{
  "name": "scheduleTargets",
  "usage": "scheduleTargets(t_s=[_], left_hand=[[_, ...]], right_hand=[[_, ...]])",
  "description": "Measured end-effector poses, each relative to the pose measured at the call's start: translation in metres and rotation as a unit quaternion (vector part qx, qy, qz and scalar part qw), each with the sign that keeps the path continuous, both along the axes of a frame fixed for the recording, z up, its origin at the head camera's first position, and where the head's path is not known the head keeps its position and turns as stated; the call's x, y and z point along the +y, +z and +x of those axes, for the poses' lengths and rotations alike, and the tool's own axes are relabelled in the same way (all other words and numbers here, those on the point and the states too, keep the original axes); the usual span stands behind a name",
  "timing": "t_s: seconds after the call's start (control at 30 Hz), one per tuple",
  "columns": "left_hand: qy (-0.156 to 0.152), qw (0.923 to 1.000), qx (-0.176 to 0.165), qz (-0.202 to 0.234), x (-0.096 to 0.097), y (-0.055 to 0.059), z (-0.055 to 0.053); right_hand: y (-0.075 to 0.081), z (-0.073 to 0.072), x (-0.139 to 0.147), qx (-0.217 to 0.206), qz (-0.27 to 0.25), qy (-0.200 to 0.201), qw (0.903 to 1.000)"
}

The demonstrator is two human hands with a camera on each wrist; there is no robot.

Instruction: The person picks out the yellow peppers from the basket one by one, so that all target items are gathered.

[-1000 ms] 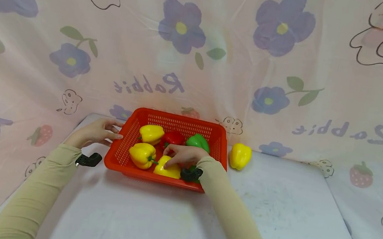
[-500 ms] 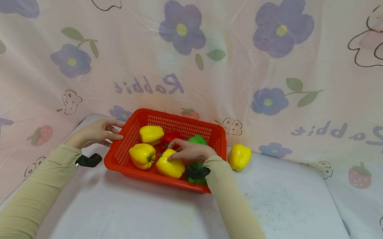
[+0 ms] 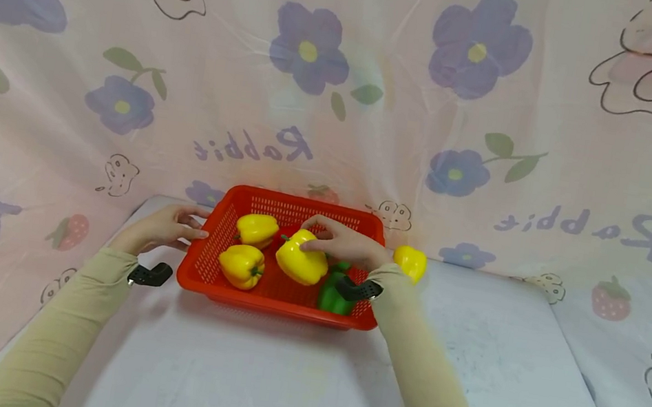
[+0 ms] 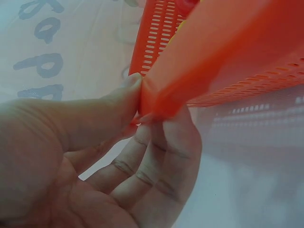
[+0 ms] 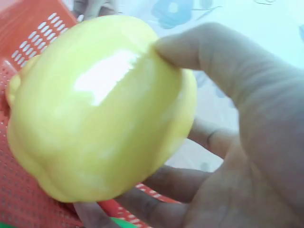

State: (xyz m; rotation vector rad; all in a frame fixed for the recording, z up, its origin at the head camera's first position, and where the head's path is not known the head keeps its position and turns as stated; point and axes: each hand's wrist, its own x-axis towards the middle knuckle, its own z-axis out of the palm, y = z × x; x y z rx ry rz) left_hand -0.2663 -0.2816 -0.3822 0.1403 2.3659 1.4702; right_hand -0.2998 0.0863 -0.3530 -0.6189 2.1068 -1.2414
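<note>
My right hand [image 3: 348, 243] holds a yellow bell pepper [image 3: 301, 259] over the red plastic basket [image 3: 280, 305]. In the right wrist view the thumb presses one side of this glossy pepper [image 5: 95, 114] and the fingers curl beneath it. My left hand [image 3: 162, 230] grips the basket's left rim; in the left wrist view the thumb lies on the rim [image 4: 156, 102] with fingers curled under it. Two more yellow bell peppers [image 3: 241, 266] lie at the basket's left side. A green bell pepper [image 3: 336, 294] lies at its front right, partly behind the right wrist. A red one is mostly hidden.
Outside the basket, on the right, another yellow bell pepper [image 3: 410, 263] stands on the white table [image 3: 503, 367], partly covered by the right sleeve. A printed curtain [image 3: 372, 140] hangs right behind the table.
My right hand has lifted the yellow bell pepper from the basket's front, moving up, back and slightly right. The left hand stays at the rim.
</note>
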Motion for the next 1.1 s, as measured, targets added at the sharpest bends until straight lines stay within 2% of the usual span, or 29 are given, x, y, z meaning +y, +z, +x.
scheduleTargets(t_s=[0.4,0.77,1.1], left_hand=[[-0.007,0.9999,-0.005,0.011,0.0,0.0,-0.001],[-0.007,0.9998,-0.001,0.02,-0.004,-0.004,-0.001],[-0.002,0.9998,-0.003,0.019,-0.003,-0.007,-0.002]], right_hand=[[0.022,0.006,0.037,0.02,-0.021,-0.071,0.997],[0.025,0.008,0.069,0.023,-0.043,-0.142,0.9886],[0.019,0.014,0.101,0.03,-0.055,-0.171,0.9832]])
